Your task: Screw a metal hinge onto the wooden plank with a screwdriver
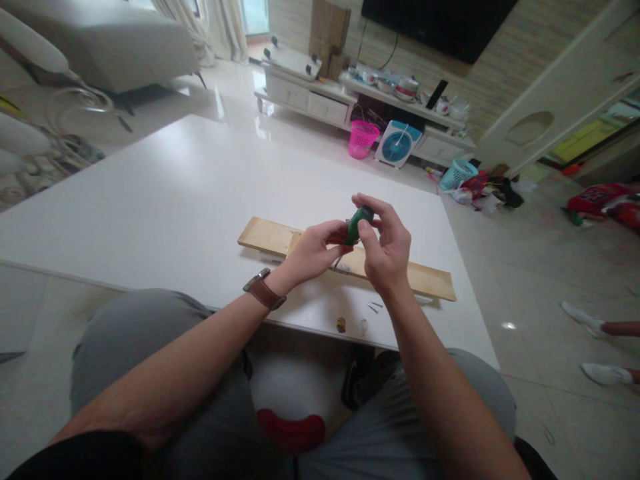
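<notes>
A small tool with a green and black handle (pixel 356 225) is held up over the wooden board, between both hands. My right hand (pixel 386 250) grips it from the right, with the thumb on its near side. From the left, my left hand (pixel 320 250) closes its fingertips on the lower end of the handle. A thin metal piece shows under the left fingers; whether it belongs to the tool I cannot tell. The long wooden board (pixel 427 280) lies across the white table (pixel 165 200), partly hidden behind my hands. A few loose screws (pixel 374 307) lie in front of it.
Near the table's front edge are a small orange-yellow item (pixel 341 325) and a small clear item (pixel 364 326). Beyond the table stand a pink basket (pixel 363 139), a blue-white fan (pixel 398 144) and a low cabinet (pixel 327 107). Another person's feet (pixel 603 373) show at right.
</notes>
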### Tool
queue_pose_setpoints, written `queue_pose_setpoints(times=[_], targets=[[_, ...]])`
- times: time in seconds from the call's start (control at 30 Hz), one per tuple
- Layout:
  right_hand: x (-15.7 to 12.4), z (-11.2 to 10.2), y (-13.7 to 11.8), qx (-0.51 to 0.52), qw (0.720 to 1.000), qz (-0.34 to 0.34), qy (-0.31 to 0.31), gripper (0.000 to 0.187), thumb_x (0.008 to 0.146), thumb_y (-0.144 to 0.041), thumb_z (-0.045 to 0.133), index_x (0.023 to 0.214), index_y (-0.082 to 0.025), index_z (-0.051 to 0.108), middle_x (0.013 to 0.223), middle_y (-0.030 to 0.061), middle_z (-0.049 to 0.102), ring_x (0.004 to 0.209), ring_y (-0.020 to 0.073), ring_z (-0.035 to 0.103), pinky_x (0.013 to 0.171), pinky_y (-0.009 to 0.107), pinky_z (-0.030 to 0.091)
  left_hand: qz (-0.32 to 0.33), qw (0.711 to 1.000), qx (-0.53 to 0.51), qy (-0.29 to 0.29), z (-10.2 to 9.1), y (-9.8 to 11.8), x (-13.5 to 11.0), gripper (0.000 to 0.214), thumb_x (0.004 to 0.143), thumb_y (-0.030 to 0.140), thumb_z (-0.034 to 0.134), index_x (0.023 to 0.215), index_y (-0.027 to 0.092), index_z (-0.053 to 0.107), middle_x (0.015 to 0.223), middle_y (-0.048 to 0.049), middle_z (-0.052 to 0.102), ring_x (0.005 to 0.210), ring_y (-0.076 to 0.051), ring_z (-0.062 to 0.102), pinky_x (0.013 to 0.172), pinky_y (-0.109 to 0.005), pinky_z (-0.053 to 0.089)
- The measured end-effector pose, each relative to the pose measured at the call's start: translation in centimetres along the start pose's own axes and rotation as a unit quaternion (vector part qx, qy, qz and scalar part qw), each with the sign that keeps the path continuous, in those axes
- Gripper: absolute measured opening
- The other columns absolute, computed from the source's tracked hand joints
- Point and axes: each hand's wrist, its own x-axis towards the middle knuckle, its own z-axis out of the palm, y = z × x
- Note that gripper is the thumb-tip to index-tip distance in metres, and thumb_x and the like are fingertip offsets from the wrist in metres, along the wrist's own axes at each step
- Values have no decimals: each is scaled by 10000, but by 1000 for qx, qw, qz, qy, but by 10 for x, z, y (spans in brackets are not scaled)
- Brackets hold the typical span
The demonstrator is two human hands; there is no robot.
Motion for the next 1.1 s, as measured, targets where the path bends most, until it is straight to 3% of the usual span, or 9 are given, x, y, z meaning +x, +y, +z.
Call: queue_pose_setpoints(times=[0.17, 0.3, 0.4, 0.57, 0.87, 1.1], targets=[[2, -1, 1, -46, 998, 2, 35, 182, 979, -335, 680, 1158, -298, 677, 1110, 34, 730, 1037, 223, 713, 869, 393, 604, 22, 999, 2, -23, 0, -1, 0, 296, 954, 181, 656, 1248, 199, 691, 1163, -102, 780, 1123, -248, 746, 1048, -455, 604], [4, 0, 0, -54, 997, 6, 58, 148, 940, -345, 752, 1052, -288, 674, 1008, 11, 677, 927, 198, 679, 824, 372, 589, 25, 999, 25, -29, 0, -1, -1, 243, 951, 203, 660, 1188, 200, 716, 1163, -96, 767, 1085, -238, 733, 983, -424, 621], [3, 0, -2, -44, 998, 5, 49, 151, 953, -371, 735, 1068, -286, 688, 1039, 22, 702, 971, 211, 690, 849, 385, 594, 19, 999, 50, -1, 0, 0, 0, 201, 917, 230, 719, 1113, 190, 731, 1152, -92, 756, 1071, -230, 718, 940, -392, 628], [1, -1, 0, 19, 999, 27, -9, 284, 1037, -382, 558, 1270, -289, 690, 1265, 69, 762, 1169, 260, 726, 932, 438, 616, -6, 999, 45, 12, -3, -1, 2, 165, 899, 200, 710, 1057, 170, 747, 1038, -74, 779, 1003, -220, 729, 951, -404, 621], [5, -3, 6, -25, 999, 19, 36, 202, 948, -355, 718, 1146, -318, 704, 1088, 16, 740, 1012, 209, 697, 847, 370, 620, 1, 999, 32, -18, -5, 6, 3, 195, 934, 213, 664, 1105, 168, 745, 1110, -98, 796, 1035, -221, 730, 944, -383, 605], [2, -3, 8, 2, 999, 35, -7, 344, 926, -350, 747, 1258, -318, 663, 1162, 24, 747, 1061, 217, 737, 893, 379, 630, 10, 999, 36, -18, -5, 11, 2, 223, 875, 157, 634, 1085, 174, 706, 1092, -81, 774, 1041, -218, 727, 952, -377, 609]])
